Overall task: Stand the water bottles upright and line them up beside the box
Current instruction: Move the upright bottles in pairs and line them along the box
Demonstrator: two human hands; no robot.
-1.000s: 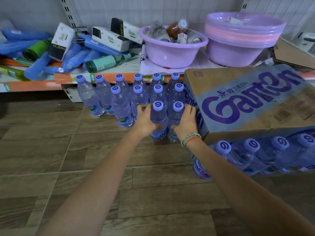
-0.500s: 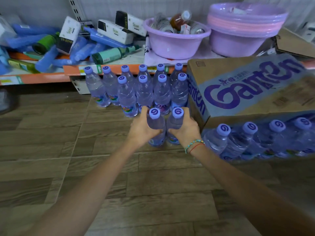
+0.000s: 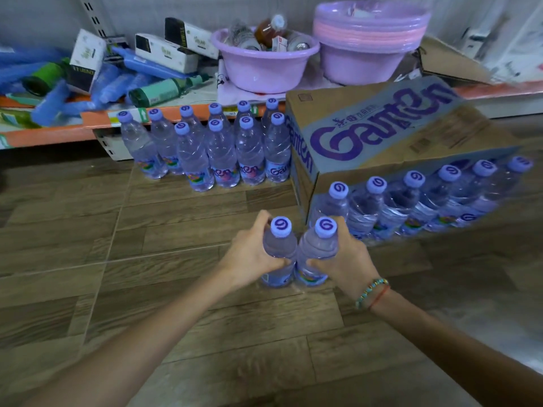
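Your left hand [image 3: 249, 254] grips one bottle [image 3: 279, 254], your right hand [image 3: 343, 257] another [image 3: 316, 254], fingers curled round both, upright on the floor near the box [image 3: 382, 136]; squeezing them together could tip either.

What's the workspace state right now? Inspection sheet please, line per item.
Surface: wood-look floor, bare in the foreground.
Job's things: ten upright bottles in two rows left of the Ganten box; more bottles at its open side.
Clutter: purple basins, cartons and blue packs on the shelf.
Hands: left hand and right hand each grip one upright bottle, side by side.
Cables: nothing seen.
Surroundings: white wall behind shelf.
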